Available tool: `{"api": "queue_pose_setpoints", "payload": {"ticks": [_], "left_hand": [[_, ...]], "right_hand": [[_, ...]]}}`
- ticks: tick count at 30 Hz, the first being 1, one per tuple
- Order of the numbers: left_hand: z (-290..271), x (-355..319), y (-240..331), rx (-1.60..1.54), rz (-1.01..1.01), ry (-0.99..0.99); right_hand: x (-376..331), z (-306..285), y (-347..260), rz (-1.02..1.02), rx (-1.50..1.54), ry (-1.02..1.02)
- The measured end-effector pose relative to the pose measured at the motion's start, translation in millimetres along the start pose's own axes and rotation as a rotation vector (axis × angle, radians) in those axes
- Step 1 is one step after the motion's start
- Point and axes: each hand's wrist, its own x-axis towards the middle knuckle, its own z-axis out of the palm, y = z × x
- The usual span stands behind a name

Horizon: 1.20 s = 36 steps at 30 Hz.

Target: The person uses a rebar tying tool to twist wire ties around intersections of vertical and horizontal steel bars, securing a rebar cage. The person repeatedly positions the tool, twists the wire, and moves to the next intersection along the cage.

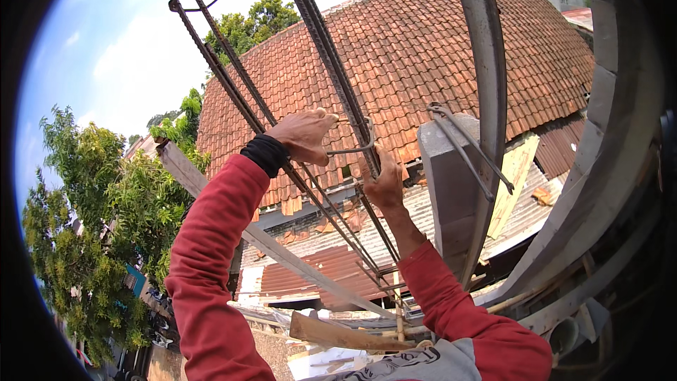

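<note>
A tall cage of steel rebar (pixel 321 35) leans upward in front of me. A thin bent stirrup (pixel 352 149) meets its right-hand bars, its corner hooked around them. My left hand (pixel 303 135), with a black band at the wrist, is curled over the stirrup's left part beside the left bars. Just below the stirrup's corner, my right hand (pixel 384 183) grips the right-hand bars between thumb and fingers. The fingertips of both hands are partly hidden. Pincers (pixel 471 148) with long handles rest on top of a grey block-like post (pixel 451 190) to the right.
A curved grey metal beam (pixel 486 99) rises right of the cage, and a pale wide beam (pixel 599 134) bends along the right rim. A wooden pole (pixel 282 254) slants behind the bars. Below lie corrugated sheets (pixel 310 275); beyond is a tiled roof (pixel 416 42). Trees (pixel 92 197) stand left.
</note>
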Motion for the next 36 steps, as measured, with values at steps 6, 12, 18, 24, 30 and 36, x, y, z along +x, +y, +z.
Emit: {"api": "queue_pose_setpoints", "payload": {"ticks": [6, 12, 18, 24, 30, 36], "left_hand": [[-11.6, -9.8, -19.9, -0.167, -0.006, 0.178], [-32.5, -9.8, -15.8, -0.116, -0.058, 0.121], [-43.8, -9.0, -8.8, -0.05, -0.082, 0.046], [-42.5, -8.8, -7.3, -0.014, -0.123, 0.016], [-44.6, -10.1, -7.8, -0.017, -0.107, 0.014], [-41.9, -8.8, -7.6, -0.017, -0.082, 0.035]], "right_hand": [[-3.8, 8.8, 0.9, 0.02, -0.006, 0.124], [-5.6, 0.6, -9.9, -0.095, 0.004, 0.123], [-53.4, -18.9, -81.2, -0.402, -0.034, 0.173], [-55.1, 0.6, -125.6, -0.562, -0.029, 0.166], [-32.3, 75.9, -113.1, -0.132, 0.042, -0.2], [-12.3, 125.3, -78.7, -0.161, 0.053, -0.122]]}}
